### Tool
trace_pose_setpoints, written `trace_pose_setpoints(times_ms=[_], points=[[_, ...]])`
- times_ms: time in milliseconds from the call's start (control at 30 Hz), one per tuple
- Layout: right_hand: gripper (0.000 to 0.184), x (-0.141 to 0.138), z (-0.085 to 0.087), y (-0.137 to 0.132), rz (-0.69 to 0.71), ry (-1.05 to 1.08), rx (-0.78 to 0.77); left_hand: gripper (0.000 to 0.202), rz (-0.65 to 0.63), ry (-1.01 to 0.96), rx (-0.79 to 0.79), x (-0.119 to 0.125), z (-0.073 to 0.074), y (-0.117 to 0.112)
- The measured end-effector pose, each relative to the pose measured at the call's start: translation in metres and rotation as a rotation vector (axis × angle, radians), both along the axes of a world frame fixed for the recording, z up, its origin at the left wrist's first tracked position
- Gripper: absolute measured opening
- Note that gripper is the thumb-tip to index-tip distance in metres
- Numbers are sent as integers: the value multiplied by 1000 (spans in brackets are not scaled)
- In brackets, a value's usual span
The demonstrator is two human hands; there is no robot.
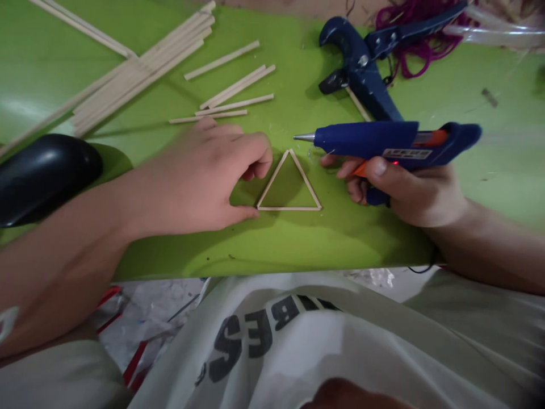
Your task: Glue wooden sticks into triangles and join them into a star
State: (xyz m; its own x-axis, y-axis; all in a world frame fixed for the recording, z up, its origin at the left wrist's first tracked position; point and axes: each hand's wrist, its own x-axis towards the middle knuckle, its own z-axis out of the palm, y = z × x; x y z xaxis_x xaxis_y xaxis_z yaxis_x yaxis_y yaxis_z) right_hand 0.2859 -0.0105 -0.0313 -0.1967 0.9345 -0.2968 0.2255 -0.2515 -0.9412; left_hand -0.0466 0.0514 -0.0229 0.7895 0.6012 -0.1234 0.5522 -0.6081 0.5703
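Observation:
A small triangle of three thin wooden sticks [289,208] lies flat on the green table. My left hand [208,170] rests at its left side, thumb stretched out to the lower left corner and the other fingers curled above, apart from the thumb. Nothing shows between them. In my right hand [409,190] is a blue glue gun [366,139] with an orange trigger and a small red light. Its metal nozzle points left, just above the triangle's top corner. My fingers wrap the grip, which is partly hidden.
Several short sticks [238,88] lie beyond my left hand, beside a bundle of long sticks [149,68]. A black computer mouse [46,176] sits at the left. Behind the glue gun are a dark blue cutter [361,68] and purple string [415,62]. The table's front edge [272,271] is near my body.

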Motion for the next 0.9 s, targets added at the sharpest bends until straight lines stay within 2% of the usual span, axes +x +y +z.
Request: trace_pose_setpoints(times_ms=[67,167,267,433,567,700,900], points=[[42,5,-4,-3,1,-62,33,50,-14,-15,-14,-2,1,2],[39,13,-9,-6,26,-132,81,27,-16,-37,-2,-3,1,4],[40,15,-10,-5,42,-190,89,10,80,-74,5,-1,-1,2],[32,11,-10,-4,52,-189,112,15,234,-136,0,9,-6,-7],[38,9,-8,-3,77,-201,126,15,305,-117,-33,15,-7,-9],[42,7,-6,-1,100,-203,119,18,323,-94,-39,16,-7,-9],[39,3,-2,0,95,-174,103,17,327,-113,-60,16,-6,-10]])
